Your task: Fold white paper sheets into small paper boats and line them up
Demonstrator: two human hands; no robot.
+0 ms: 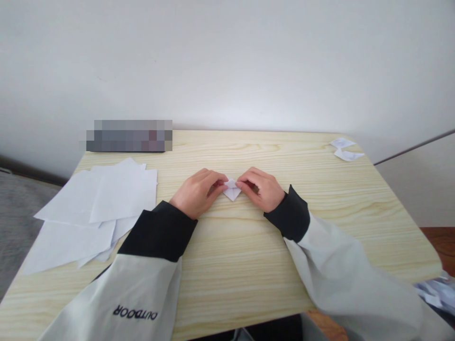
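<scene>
Between my two hands is a small piece of folded white paper (232, 193), its lower end coming to a point toward me and crease lines showing on it. My left hand (202, 190) pinches its left corner between thumb and fingers. On the other side, the thumb and fingers of my right hand (261, 187) close on the right corner. Both hands rest low over the middle of the wooden table (241, 265). The fingertips cover the paper's side corners.
Loose white sheets (124, 194) lie overlapping on the table's left side. A pixelated dark object (128, 137) sits at the back left. Two folded paper pieces (346, 155) lie at the back right corner. Crumpled papers (441, 291) show below the right edge. A white wall (227, 61) stands behind.
</scene>
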